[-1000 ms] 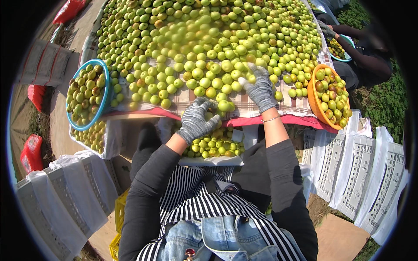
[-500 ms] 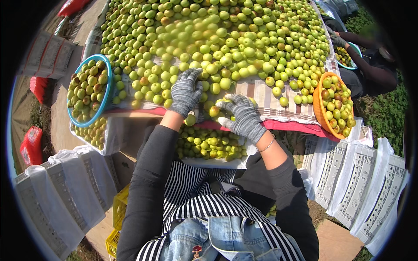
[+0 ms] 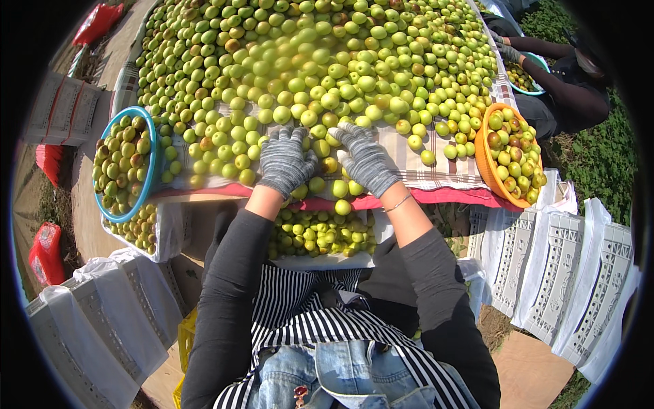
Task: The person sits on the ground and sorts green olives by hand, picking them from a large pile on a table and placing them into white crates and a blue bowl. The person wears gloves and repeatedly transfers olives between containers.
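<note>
Legible text: none. Grey crates [image 3: 556, 276] at the right bear raised marks on their sides, too small to read.

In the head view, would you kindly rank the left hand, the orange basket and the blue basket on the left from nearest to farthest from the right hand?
1. Left hand, just to its left.
2. Orange basket, off to the right.
3. Blue basket, on the left, well beyond the left hand.
</note>
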`<state>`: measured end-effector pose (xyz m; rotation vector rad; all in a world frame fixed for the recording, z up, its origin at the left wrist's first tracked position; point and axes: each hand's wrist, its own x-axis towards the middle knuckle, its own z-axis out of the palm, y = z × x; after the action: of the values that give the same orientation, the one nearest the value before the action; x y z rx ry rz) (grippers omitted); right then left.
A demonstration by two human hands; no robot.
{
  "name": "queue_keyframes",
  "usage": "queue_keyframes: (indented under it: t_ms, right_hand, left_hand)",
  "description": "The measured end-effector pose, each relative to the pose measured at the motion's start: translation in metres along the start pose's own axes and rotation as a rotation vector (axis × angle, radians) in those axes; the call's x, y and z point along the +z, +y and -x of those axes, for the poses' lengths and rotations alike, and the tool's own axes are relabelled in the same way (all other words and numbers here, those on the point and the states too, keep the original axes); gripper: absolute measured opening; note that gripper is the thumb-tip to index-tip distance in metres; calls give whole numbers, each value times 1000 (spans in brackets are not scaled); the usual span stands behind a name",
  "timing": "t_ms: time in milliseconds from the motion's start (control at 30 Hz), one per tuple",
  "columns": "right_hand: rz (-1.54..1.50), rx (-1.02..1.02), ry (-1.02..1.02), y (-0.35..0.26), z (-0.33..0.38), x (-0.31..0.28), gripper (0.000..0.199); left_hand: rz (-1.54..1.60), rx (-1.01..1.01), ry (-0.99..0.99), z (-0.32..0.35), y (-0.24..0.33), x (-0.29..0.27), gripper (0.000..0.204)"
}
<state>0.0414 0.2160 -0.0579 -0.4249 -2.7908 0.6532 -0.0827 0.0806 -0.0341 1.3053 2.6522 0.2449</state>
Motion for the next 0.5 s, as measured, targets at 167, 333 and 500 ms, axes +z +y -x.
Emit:
queue_keyframes:
  t_ms: [167, 333, 500]
  right_hand:
    - [111, 72, -159, -20, -10, 12, 38]
    - [77, 236, -514, -28, -5, -17, 39]
    - [-120, 565, -156, 4, -3, -44, 35]
  left_hand:
    - [52, 8, -103, 22, 11, 9, 47]
    - [127, -4, -280, 32, 15, 7, 47]
    - [346, 24, -333, 42, 20, -1, 48]
